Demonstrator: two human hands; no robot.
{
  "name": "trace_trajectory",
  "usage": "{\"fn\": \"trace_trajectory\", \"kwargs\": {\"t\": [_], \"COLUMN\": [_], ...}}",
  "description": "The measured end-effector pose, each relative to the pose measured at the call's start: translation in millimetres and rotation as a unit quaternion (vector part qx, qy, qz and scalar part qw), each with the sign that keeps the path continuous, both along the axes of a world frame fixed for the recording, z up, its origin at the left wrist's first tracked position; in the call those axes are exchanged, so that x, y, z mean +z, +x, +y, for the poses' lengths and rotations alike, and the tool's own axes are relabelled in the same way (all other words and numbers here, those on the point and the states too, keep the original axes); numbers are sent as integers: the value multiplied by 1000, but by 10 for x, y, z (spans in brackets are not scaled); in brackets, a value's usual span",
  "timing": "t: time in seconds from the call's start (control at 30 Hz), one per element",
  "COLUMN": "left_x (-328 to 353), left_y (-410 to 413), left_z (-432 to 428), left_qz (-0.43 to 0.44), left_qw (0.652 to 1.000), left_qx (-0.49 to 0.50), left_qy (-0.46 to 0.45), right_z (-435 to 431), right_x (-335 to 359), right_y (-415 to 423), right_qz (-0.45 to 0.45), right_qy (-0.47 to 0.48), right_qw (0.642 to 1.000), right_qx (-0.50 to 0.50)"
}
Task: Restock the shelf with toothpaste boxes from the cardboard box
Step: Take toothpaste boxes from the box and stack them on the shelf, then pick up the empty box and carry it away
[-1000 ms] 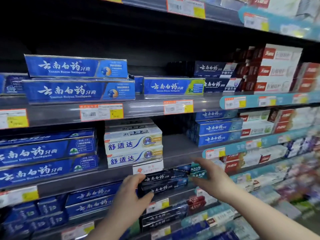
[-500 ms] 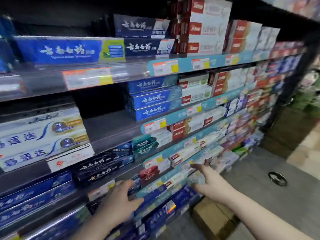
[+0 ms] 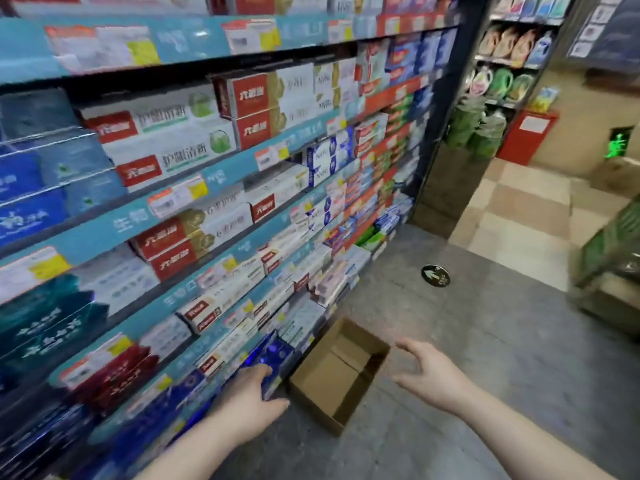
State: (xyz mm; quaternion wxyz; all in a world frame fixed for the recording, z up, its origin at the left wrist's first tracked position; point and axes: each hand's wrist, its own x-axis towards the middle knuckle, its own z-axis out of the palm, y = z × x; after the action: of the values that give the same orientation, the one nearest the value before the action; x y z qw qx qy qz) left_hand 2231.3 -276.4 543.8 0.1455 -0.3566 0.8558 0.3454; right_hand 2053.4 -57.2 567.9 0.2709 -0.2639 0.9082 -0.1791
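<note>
Now lower than before, both empty, spread hands (image 3: 346,386) over the seemingly empty cardboard box (image 3: 337,375).

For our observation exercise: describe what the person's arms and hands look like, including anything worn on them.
Both forearms are bare as far as the picture shows: no sleeves, gloves, watch or bracelet. The left hand and the right hand show no rings, though the picture is somewhat blurred. Each arm enters from the bottom edge.

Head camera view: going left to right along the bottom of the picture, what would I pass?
Shelf of toothpaste boxes → left hand → open cardboard box on the floor → right hand, its fingers spread and holding nothing.
</note>
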Motion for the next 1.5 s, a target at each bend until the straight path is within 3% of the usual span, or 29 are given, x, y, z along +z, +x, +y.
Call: {"fn": "trace_trajectory", "kwargs": {"t": [0.43, 0.87, 1.13, 1.2, 1.5], "left_x": [-750, -1544, -2537, -2789, -4036], "left_y": [-1304, -2736, -3045, -3123, -3436], "left_z": [29, -448, -310, -239, 74], "left_qz": [-70, -120, -137, -143, -228], "left_qw": [996, 989, 957, 943, 906], "left_qx": [-33, 38, 199, 254, 332], "left_qy": [52, 81, 162, 162, 131], "right_z": [92, -419, -1054, -1174, -1415], "right_x": [-448, -1045, -2072, -2423, -4007], "right_y": [-1202, -2926, -3822, -4017, -4830], "right_qz": [-37, -81, -83, -94, -114], "right_qy": [61, 159, 188, 195, 229], "right_qw": [997, 984, 969, 963, 939], "right_qx": [-3, 13, 134, 159, 229]}}
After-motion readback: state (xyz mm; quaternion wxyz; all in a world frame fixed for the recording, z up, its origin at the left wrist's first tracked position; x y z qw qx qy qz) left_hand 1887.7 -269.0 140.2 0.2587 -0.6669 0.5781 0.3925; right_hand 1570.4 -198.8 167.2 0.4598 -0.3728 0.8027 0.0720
